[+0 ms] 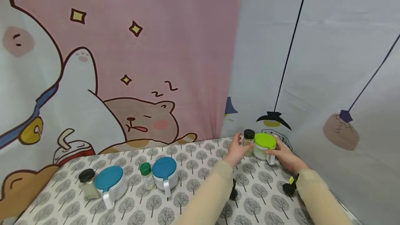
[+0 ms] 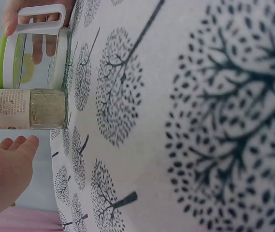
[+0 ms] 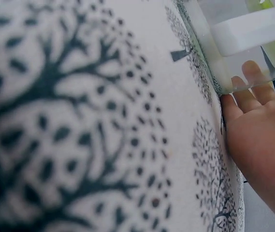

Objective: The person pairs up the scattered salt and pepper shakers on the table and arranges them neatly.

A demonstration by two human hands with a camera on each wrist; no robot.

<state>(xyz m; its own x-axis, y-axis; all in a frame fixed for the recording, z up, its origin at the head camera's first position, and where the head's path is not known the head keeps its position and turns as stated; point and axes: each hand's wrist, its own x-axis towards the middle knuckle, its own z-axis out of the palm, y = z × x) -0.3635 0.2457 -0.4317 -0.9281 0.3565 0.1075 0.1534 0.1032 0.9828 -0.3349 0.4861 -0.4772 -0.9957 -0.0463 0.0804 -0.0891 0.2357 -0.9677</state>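
Note:
At the right of the table in the head view stands a clear container with a lime-green lid point(image 1: 265, 141) and a white handle point(image 3: 253, 31). My right hand point(image 1: 287, 157) grips it, fingers behind the clear wall and thumb by the handle. Beside it on the left stands a spice jar point(image 2: 49, 108) with a black lid, a label and pale powder inside. My left hand point(image 1: 235, 152) reaches round this jar with fingers extended; the left wrist view shows a gap between fingertips and glass. Both vessels stand upright on the cloth.
Further left stand a black-lidded jar point(image 1: 90, 186), a blue-lidded container point(image 1: 117, 186), a green-capped shaker point(image 1: 148, 180) and another blue-lidded container point(image 1: 170, 180). A tree-patterned cloth point(image 1: 181, 200) covers the table. Printed curtains point(image 1: 187, 44) hang close behind and to the right.

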